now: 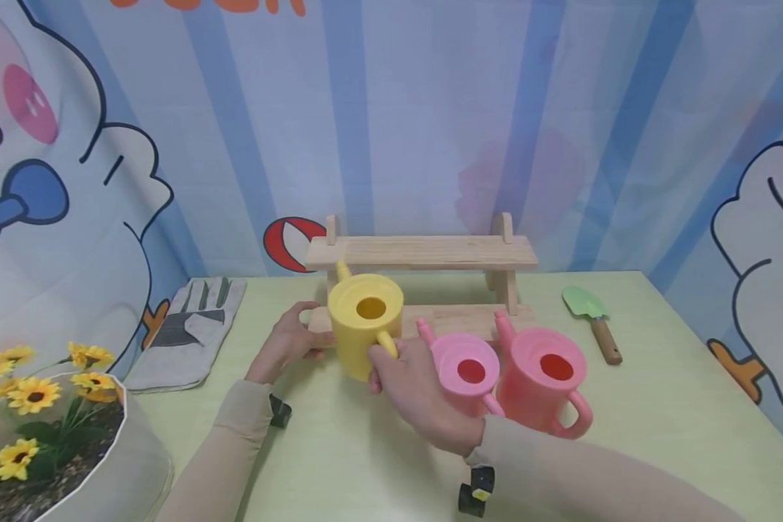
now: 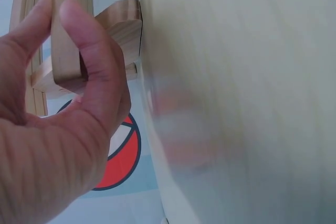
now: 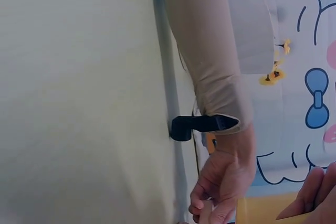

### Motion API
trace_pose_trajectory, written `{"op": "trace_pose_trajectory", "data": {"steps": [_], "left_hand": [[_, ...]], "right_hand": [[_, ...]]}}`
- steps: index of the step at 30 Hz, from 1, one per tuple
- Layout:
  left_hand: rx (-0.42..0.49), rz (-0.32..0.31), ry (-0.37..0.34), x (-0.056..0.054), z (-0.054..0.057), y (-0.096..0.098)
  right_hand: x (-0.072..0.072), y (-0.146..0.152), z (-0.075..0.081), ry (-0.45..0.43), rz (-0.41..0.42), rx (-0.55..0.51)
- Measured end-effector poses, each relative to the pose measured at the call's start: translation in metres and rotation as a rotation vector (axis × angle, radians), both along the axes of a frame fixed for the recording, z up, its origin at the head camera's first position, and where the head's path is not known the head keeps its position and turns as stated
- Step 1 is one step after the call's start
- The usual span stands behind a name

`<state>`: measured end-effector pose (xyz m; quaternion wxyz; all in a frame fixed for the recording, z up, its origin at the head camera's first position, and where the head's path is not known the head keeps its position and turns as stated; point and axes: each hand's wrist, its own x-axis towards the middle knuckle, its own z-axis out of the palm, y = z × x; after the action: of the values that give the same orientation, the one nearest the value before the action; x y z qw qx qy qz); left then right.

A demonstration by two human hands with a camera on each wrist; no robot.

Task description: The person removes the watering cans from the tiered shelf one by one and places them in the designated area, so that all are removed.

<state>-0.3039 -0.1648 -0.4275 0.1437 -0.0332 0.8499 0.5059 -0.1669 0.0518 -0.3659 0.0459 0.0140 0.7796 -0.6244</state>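
Observation:
My left hand [image 1: 286,341] pinches the left end of the lower plank [image 1: 460,317] of a two-tier wooden stand. The left wrist view shows the thumb and fingers on either side of the plank end [image 2: 67,59]. With my right hand [image 1: 417,395] I grip the handle of a yellow watering can [image 1: 351,344]. The can is upright in front of the lower plank's left part, spout toward the stand; whether its base touches anything cannot be told. A light pink watering can [image 1: 453,351] and a deeper pink watering can [image 1: 528,380] stand just right of my right hand.
The stand's upper plank [image 1: 424,251] runs along the back near the printed curtain [image 1: 417,130]. A green trowel [image 1: 603,337] lies at the right. Grey work gloves [image 1: 176,359] lie at the left, behind a white pot [image 1: 124,464] of yellow flowers [image 1: 35,394].

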Motion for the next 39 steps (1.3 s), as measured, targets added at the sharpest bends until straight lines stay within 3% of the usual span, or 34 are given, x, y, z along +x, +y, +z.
{"op": "trace_pose_trajectory", "data": {"steps": [4,9,25,39], "left_hand": [[0.008,0.001,0.012,-0.002,-0.001,0.001],[0.055,-0.006,0.019,-0.003,-0.002,0.002],[0.049,0.002,0.020,-0.002,-0.003,0.001],[0.034,0.008,0.016,-0.006,-0.004,0.001]], "right_hand": [[0.006,0.001,-0.006,-0.038,0.021,0.083],[0.011,0.000,-0.015,-0.042,0.019,0.110],[0.017,-0.008,-0.049,0.007,-0.011,-0.039],[0.019,-0.012,-0.065,0.006,-0.022,-0.058]]}}
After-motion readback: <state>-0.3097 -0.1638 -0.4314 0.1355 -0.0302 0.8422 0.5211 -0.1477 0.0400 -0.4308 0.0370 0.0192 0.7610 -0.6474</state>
